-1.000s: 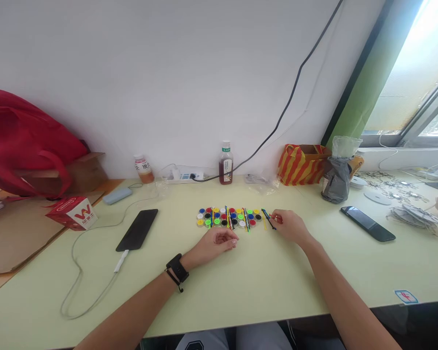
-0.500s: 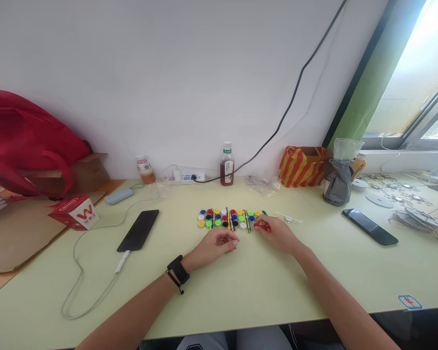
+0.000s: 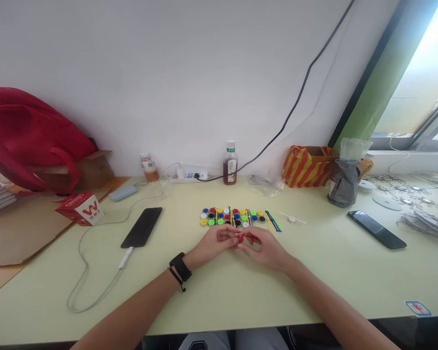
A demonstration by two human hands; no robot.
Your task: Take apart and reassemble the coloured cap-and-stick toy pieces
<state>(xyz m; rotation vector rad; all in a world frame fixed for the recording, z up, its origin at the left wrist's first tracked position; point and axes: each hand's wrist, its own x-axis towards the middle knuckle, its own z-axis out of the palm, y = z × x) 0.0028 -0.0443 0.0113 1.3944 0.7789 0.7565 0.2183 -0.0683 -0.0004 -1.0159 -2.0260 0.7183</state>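
Note:
Both hands meet low over the table, just in front of rows of small round coloured pieces (image 3: 205, 217). My left hand (image 3: 214, 245) has its fingers curled in, the thumb and fingertips closed on a small red piece (image 3: 240, 238). From the other side, my right hand (image 3: 265, 249) pinches that same red piece. Its exact kind is too small and too covered by fingers to make out. Thin coloured sticks (image 3: 273, 221) lie to the right of the rows, and others lie between the round pieces. The front of the rows is partly hidden by my hands.
A black phone (image 3: 141, 227) on a white cable lies left, another phone (image 3: 377, 229) right. At the back stand a dark drink bottle (image 3: 230, 165), a power strip (image 3: 190, 174) and a striped bag (image 3: 306, 167). A red-and-white box (image 3: 81, 209) sits far left.
My right hand has moved left from the right end of the rows, bringing the red piece to my left hand. My left fingers have closed on it. The view has shifted slightly.

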